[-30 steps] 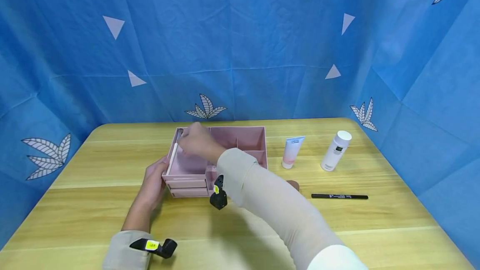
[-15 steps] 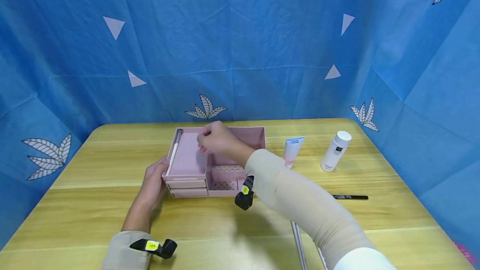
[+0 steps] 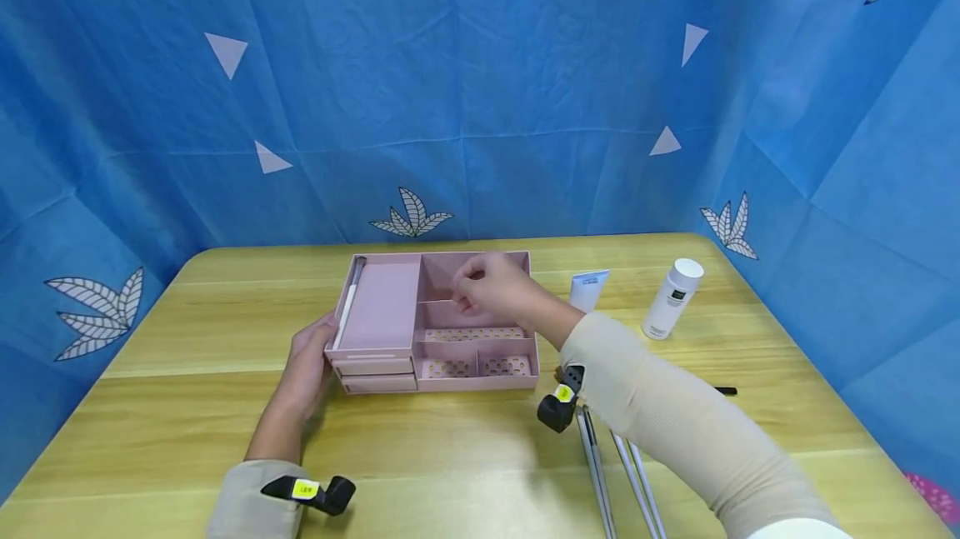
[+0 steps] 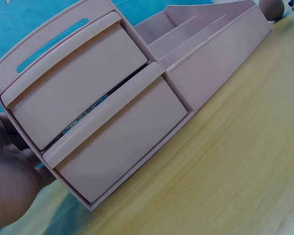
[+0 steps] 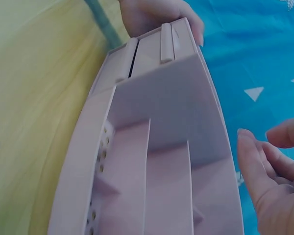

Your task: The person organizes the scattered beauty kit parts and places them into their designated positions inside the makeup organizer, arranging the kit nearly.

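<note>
A pink desk organizer [image 3: 384, 306] has a flat top on its left, two drawers [image 4: 83, 78] beneath and divided compartments on its right. My left hand [image 3: 306, 366] grips the organizer's left side; in the right wrist view its fingers [image 5: 196, 30] reach over the top edge. Along the left edge of the flat top lies a makeup brush [image 3: 348, 306], dark bristles toward the back. Over the rear right compartments hovers my right hand [image 3: 501, 289], fingers loosely bent, with nothing between thumb and fingertips [image 5: 244, 134].
Right of the organizer stand a squeeze tube [image 3: 588, 289] and a white bottle [image 3: 672, 299]. Several silver-handled brushes [image 3: 597, 476] lie near the front right. The right sleeve covers most of a black pen-like stick [image 3: 726, 391]. A blue patterned curtain [image 3: 480, 106] hangs behind the table.
My right hand has moved right, away from the brush and across the organizer's compartments, leaving the brush lying on the top. The left hand has stayed in place on the organizer.
</note>
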{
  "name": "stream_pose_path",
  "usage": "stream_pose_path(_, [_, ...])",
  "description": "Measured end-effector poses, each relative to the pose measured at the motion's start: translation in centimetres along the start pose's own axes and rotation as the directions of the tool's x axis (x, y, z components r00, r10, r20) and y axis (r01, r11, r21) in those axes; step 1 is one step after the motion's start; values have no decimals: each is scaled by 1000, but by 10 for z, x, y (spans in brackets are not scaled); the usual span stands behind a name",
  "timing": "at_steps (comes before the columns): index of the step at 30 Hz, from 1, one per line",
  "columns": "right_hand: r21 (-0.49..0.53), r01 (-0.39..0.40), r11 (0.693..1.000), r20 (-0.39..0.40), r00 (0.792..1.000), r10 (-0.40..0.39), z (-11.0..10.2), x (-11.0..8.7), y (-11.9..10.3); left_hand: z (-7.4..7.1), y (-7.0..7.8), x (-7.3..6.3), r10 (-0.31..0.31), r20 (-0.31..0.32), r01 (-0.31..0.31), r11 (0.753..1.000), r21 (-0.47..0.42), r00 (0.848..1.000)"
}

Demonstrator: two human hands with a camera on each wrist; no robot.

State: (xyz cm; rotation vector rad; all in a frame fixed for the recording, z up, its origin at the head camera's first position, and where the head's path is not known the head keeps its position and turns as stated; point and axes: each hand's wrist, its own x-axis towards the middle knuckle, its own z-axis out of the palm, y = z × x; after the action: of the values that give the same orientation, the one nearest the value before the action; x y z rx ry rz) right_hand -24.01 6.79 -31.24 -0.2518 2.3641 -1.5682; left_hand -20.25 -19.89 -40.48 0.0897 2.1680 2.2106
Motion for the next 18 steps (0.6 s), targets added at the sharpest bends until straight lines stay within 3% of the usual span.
stream_pose_path(18, [44,-92,995,-17,996,92,-47,-47,48,1,2,-1,-24,8,24,1000,-15,1000])
